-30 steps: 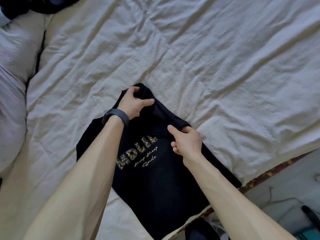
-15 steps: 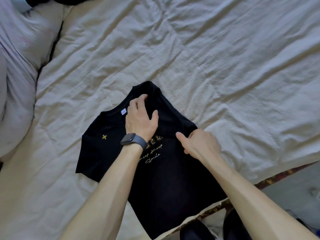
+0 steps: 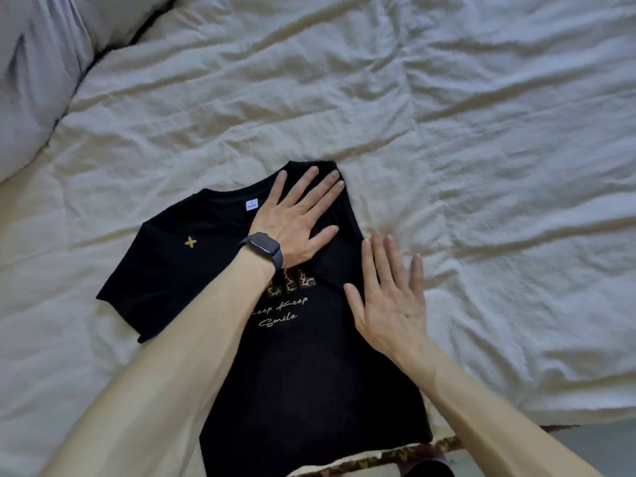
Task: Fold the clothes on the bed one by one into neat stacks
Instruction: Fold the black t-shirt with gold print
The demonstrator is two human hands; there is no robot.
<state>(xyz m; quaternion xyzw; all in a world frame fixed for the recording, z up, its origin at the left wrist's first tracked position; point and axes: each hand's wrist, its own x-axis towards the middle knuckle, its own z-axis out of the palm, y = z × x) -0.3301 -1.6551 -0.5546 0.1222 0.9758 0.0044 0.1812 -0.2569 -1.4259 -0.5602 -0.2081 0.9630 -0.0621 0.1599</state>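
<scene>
Where the left forearm point(image 3: 172, 356) crosses: lettering on the black T-shirt point(image 3: 309, 390) partly hidden; hem at the near edge of the bedspread point(image 3: 481, 132).
Left hand point(image 3: 292, 218): flat, fingers spread, pressing the folded shoulder.
Right hand point(image 3: 392, 304): flat, fingers straight, at the shirt's right edge.
Open room: rumpled cream bedspread beyond and right.
Far left: pillows point(image 3: 31, 80).

Single head-worn wide-angle view; it looks forward and steeply down onto the bed point(image 3: 464, 115) from its near edge; range is close, within arm's reach of the black T-shirt point(image 3: 309, 390); pillows point(image 3: 31, 80), apparently blurred, occupy the upper-left margin.
</scene>
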